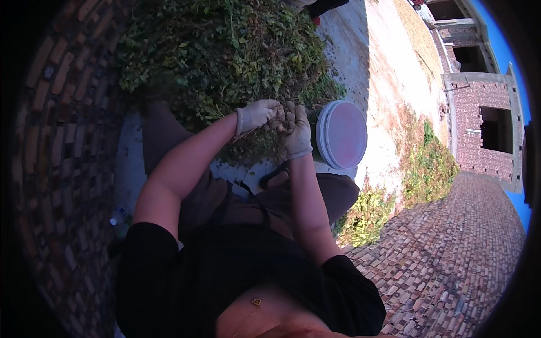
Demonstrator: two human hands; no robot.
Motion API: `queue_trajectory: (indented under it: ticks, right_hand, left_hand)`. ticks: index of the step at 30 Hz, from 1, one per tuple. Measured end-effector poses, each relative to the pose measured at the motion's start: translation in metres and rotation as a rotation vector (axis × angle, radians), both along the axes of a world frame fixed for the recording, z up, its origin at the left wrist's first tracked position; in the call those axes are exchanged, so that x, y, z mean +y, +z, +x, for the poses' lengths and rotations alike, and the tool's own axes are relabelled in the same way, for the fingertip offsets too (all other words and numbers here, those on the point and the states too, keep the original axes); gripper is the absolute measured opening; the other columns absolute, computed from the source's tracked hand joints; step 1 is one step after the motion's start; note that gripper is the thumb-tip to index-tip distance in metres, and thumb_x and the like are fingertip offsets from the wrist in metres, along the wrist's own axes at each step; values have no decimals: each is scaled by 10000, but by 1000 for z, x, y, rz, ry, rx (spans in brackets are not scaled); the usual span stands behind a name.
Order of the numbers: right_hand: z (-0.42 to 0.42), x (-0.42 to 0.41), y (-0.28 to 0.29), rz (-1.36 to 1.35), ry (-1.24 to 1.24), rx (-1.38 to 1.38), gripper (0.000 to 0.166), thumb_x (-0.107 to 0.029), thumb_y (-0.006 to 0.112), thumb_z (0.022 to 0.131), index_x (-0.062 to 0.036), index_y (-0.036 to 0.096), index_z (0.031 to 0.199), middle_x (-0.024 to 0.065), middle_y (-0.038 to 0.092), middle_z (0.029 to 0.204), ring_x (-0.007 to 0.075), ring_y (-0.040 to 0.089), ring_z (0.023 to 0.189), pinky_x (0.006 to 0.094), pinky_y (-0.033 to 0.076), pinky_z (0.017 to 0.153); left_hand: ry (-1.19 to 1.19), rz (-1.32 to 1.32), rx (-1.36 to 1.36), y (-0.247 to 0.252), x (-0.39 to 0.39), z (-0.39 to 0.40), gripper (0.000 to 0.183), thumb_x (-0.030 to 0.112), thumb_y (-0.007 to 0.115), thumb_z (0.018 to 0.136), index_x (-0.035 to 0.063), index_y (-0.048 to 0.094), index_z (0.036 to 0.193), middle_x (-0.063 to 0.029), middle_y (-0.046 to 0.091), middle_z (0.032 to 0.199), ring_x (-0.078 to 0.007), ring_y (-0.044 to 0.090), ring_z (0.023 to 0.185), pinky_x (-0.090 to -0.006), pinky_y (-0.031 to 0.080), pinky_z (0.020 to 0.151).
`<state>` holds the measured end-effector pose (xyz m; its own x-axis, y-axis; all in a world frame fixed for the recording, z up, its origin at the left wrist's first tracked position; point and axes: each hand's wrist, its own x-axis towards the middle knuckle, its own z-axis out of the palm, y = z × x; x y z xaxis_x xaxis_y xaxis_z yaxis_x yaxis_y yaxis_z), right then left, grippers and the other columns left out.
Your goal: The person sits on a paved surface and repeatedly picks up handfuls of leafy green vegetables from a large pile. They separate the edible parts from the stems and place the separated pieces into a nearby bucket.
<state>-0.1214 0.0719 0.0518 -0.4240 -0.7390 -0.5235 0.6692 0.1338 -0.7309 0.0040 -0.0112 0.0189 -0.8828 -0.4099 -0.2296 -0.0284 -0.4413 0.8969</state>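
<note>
Both my hands wear pale work gloves and meet over the near edge of a large heap of uprooted leafy plants [219, 55]. My left hand [258, 115] is closed around the roots of a plant with lumpy tan pods, which look like peanuts. My right hand [297, 132] is bent against the same pod cluster [277, 122], its fingers curled at the pods. Stems and leaves of the held plant hang below the hands. Just right of my right hand is a dark bucket with a round, pale, translucent lid or base [343, 135] facing me.
Stacked bricks [50, 139] rise at the left, with a plastic bottle [118, 216] beside them. More plants [427, 164] lie in sun at the right, near a brick surface [439, 245]. Part of another person [327, 6] shows at the top edge. An unfinished brick building [486, 101] stands beyond.
</note>
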Motion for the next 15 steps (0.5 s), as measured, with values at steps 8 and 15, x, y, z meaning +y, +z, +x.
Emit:
queue_trajectory:
  ticks: [8, 15]
  right_hand:
    - [-88, 23, -55, -145, -237, -266, 208, -164, 407, 875, -65, 589, 882, 35, 607, 747, 114, 535, 558, 213, 424, 423]
    - [-53, 38, -18, -327, 156, -419, 301, -147, 484, 866, 4, 591, 1104, 125, 654, 956, 212, 627, 795, 253, 540, 615]
  left_hand:
    - [70, 114, 65, -15, 5, -6, 173, 165, 362, 985, 87, 515, 966, -29, 623, 861, -96, 618, 731, -219, 430, 526]
    - [117, 108, 43, 4, 4, -1, 159, 134, 379, 945, 52, 515, 957, -53, 620, 834, -97, 619, 712, -211, 448, 535]
